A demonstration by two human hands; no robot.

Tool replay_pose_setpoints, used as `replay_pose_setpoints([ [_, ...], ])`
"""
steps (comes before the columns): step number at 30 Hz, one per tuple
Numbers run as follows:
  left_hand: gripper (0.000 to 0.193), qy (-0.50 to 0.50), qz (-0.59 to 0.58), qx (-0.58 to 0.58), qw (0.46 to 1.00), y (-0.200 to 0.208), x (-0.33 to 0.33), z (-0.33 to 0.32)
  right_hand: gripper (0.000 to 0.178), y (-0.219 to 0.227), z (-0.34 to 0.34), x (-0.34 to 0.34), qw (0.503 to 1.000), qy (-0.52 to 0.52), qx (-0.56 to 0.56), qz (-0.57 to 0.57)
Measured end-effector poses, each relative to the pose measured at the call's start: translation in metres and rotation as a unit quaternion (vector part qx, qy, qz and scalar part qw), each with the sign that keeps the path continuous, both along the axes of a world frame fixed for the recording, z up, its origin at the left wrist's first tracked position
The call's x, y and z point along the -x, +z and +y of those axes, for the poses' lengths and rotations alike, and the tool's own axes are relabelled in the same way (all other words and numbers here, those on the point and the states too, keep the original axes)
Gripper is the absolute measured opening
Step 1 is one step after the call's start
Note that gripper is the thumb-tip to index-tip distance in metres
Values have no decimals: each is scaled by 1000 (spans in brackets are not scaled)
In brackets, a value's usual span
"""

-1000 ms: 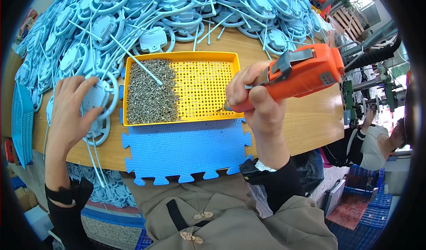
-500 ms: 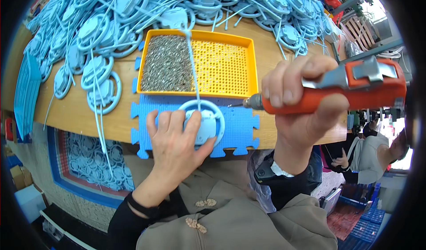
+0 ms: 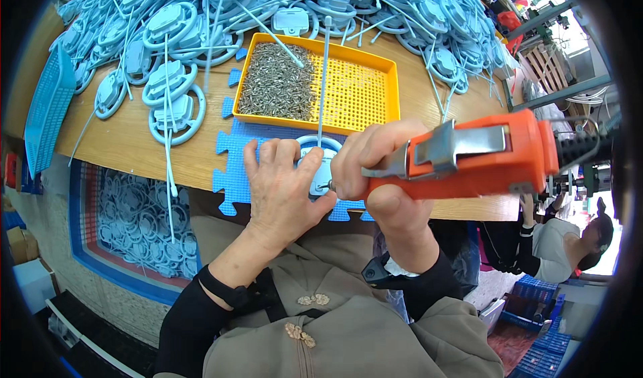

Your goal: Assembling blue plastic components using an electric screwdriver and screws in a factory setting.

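A light blue ring-shaped plastic part (image 3: 323,169) with a flat middle plate and a long thin stem lies on the blue foam mat (image 3: 234,167). My left hand (image 3: 278,187) holds it down, fingers over the ring's left side and thumb by the plate's lower edge. Wrapped round an orange power screwdriver (image 3: 475,163) with a metal lever, my right hand (image 3: 382,167) keeps the tool nearly level. The bit reaches the plate's lower right, close to my left thumb. My right fingers hide the part's right side.
Behind the mat stands a yellow tray (image 3: 268,121) with small metal screws (image 3: 274,83) heaped in its left half. Similar blue parts (image 3: 402,9) pile across the table's back. More fill a blue-rimmed bin (image 3: 84,244) at lower left. Another person (image 3: 562,250) is at far right.
My right hand has brought the screwdriver left and down, so its bit now meets the plate. My left hand stays on the part. The whole view has shifted slightly.
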State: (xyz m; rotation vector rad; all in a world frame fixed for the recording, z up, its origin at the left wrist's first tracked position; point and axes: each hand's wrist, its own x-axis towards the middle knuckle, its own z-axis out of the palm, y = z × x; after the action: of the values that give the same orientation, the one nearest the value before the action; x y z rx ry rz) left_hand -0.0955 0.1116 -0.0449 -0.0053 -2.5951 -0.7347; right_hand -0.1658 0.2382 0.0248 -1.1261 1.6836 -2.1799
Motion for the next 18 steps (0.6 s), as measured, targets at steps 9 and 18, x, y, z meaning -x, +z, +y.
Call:
replay_pose_setpoints([
  [9, 51, 6, 53, 38, 998, -1, 2, -4, 48, -12, -8, -10, 1000, -28, -3, -8],
  [18, 59, 27, 29, 74, 996, 49, -59, -19, 34, 44, 15, 4, 971, 130, 186, -77],
])
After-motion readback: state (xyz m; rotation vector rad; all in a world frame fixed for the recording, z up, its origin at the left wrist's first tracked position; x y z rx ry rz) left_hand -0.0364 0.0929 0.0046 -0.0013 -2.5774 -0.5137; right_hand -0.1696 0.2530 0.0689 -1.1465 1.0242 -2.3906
